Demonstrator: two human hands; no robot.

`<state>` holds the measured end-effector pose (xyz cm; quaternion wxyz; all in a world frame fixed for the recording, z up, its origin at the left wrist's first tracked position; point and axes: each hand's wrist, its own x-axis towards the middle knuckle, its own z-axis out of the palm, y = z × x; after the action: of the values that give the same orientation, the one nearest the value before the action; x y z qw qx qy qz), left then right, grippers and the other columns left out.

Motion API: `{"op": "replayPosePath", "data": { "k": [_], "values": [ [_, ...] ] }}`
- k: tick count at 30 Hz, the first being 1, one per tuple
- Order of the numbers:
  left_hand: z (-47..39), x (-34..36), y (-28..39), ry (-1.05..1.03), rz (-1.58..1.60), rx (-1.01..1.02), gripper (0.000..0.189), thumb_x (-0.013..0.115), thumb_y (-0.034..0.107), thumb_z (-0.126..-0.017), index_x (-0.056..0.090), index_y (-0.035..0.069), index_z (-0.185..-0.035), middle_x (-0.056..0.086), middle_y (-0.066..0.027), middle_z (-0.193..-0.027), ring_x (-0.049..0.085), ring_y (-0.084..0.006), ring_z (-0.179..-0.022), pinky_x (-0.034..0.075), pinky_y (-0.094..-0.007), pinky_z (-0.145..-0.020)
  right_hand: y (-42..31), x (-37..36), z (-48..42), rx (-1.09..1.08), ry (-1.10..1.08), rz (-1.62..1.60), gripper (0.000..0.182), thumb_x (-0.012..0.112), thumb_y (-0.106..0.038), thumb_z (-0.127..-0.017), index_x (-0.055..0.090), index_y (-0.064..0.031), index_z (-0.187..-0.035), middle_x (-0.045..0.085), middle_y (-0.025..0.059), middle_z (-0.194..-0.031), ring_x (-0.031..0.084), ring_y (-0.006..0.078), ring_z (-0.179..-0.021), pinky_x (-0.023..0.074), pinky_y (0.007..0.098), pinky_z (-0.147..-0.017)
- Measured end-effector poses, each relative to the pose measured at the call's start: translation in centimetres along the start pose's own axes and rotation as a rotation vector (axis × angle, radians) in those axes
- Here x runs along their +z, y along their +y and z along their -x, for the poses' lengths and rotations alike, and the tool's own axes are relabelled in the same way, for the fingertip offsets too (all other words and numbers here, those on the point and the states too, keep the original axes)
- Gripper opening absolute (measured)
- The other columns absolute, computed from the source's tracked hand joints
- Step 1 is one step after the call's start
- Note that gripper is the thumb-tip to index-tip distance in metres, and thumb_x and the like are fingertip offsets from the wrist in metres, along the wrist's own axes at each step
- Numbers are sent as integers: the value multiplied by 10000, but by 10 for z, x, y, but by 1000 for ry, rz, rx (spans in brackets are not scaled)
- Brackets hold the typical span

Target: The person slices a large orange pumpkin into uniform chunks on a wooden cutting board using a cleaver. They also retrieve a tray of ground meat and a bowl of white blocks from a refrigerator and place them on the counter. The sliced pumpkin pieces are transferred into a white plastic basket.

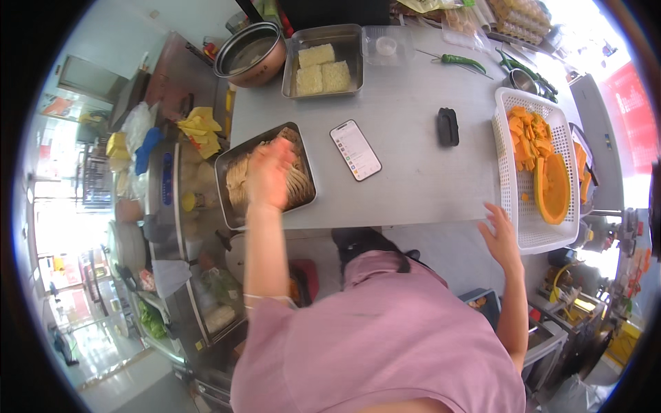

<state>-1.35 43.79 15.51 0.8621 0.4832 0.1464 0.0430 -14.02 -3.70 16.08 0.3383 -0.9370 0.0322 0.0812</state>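
My left hand (269,175) is over a metal tray (263,221) at the table's front left. Motion blurs it, and I cannot tell whether it touches the food or holds any. Thin beige slices (299,181), possibly tofu sheets or meat, lie stacked in the tray, partly hidden by the hand. My right hand (502,235) hangs by the table's front edge with its fingers apart and nothing in them. Just right of it stands a white perforated plastic basket (526,227). Pumpkin slices (529,137) and a hollowed pumpkin half (555,191) are inside.
On the steel table (408,186) lie a smartphone (356,151) with its screen lit and a small black case (447,127). Behind are a pot (258,67), a tray with noodle-like blocks (335,77), a clear plastic container (377,57) and green chilies (463,62).
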Motion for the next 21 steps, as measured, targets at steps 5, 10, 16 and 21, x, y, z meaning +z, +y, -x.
{"op": "replayPosePath", "data": {
  "k": [5, 10, 16, 21],
  "values": [
    [113, 91, -137, -17, 34, -325, 98, 586, 145, -915, 611, 74, -978, 658, -62, -932, 623, -160, -909, 489, -297, -775, 61, -77, 91, 114, 117, -189, 350, 581, -60, -876, 532, -29, -1221, 590, 143, -1142, 623, 214, -935, 508, 322, -819],
    [134, 189, -181, -155, 90, -346, 174, 580, 245, -925, 609, 90, -851, 644, -50, -820, 620, -156, -795, 491, -300, -766, 109, -123, 89, 116, 132, -285, 326, 583, -59, -880, 550, -27, -1203, 632, 108, -1085, 629, 189, -928, 507, 310, -816],
    [92, 218, -198, 132, -70, -87, 325, 552, 315, -945, 539, 101, -701, 574, -27, -681, 591, -156, -707, 478, -312, -737, 139, -216, 15, -133, 129, -200, 305, 586, -55, -872, 564, -20, -1174, 629, 86, -1061, 627, 163, -904, 501, 282, -779],
    [72, 352, -249, -2, -285, 6, 141, 597, 209, -906, 554, 79, -871, 581, -24, -856, 576, -128, -810, 470, -289, -764, 234, -305, -42, 49, 251, -157, 277, 592, -92, -874, 589, -14, -1140, 633, 115, -1073, 638, 184, -910, 517, 301, -751]
  ]
}}
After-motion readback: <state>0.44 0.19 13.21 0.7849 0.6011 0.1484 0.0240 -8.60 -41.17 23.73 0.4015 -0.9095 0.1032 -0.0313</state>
